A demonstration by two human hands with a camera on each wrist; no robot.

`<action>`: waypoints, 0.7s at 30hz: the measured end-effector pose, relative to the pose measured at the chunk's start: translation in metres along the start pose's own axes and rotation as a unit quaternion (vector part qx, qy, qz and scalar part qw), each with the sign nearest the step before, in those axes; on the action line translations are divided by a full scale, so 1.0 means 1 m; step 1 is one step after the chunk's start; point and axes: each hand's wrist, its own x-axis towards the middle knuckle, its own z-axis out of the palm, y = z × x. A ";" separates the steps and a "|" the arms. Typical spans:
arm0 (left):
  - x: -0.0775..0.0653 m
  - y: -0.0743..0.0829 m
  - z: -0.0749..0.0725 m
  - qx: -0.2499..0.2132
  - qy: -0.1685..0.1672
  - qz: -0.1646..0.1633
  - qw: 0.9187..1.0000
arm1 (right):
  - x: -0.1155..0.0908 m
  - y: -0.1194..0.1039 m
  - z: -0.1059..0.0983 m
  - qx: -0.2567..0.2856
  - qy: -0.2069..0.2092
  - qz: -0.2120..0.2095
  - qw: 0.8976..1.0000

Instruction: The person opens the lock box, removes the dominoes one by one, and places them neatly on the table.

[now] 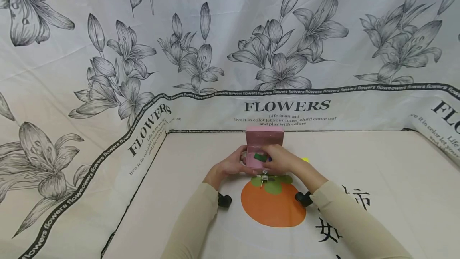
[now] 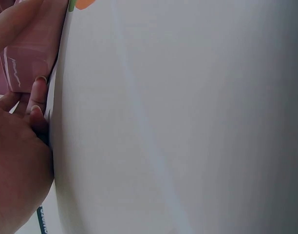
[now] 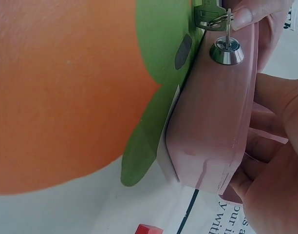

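A pale surface (image 1: 399,163) meets a flower-printed fabric (image 1: 287,107). The pink box (image 3: 207,126) stands at its rear, lid raised. Left hand (image 1: 231,164): grip closed around the box's left side. Right hand (image 1: 280,158): inside the box, at a green block (image 1: 259,157); grip state cannot be determined. Front lock (image 3: 227,54): key (image 3: 228,31) inserted.

smooth glossy box (image 3: 202,131), shiny metal lock (image 3: 227,53)

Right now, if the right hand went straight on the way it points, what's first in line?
Likely the green piece right by the right hand, inside the open pink box. Depth is unclear, and I can't tell whether they already touch.
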 end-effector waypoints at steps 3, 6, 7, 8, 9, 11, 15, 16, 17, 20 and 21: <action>0.001 -0.001 -0.001 0.004 0.000 0.001 1.000 | 0.001 -0.001 0.000 0.002 -0.003 -0.003 1.000; 0.001 -0.001 -0.001 0.002 -0.001 0.004 1.000 | 0.003 -0.001 0.000 0.006 -0.007 -0.004 1.000; 0.001 -0.001 -0.001 0.002 -0.001 0.005 1.000 | 0.003 -0.001 0.000 0.007 -0.007 -0.004 1.000; 0.001 -0.001 -0.001 0.001 -0.002 0.004 1.000 | 0.003 -0.001 -0.001 0.010 -0.008 -0.002 1.000; 0.001 0.000 0.000 -0.001 -0.002 0.004 1.000 | 0.004 -0.002 -0.001 0.012 -0.009 0.000 1.000; 0.000 0.000 0.000 -0.002 -0.001 0.004 1.000 | 0.004 -0.002 -0.001 0.015 -0.010 0.002 1.000; 0.000 0.001 -0.001 0.000 -0.004 0.005 1.000 | 0.005 -0.004 -0.001 0.022 -0.009 0.000 1.000; -0.001 0.000 -0.001 0.000 -0.005 0.006 1.000 | 0.006 -0.004 -0.001 0.024 -0.008 0.000 1.000; -0.001 0.000 -0.001 0.000 -0.005 0.006 1.000 | 0.006 -0.004 -0.001 0.026 -0.008 -0.001 1.000; -0.001 0.000 -0.001 0.002 -0.005 0.005 1.000 | 0.007 -0.004 0.000 0.028 -0.008 0.004 1.000; -0.001 0.000 -0.001 0.001 -0.004 0.004 1.000 | 0.008 -0.004 0.000 0.028 -0.009 0.006 1.000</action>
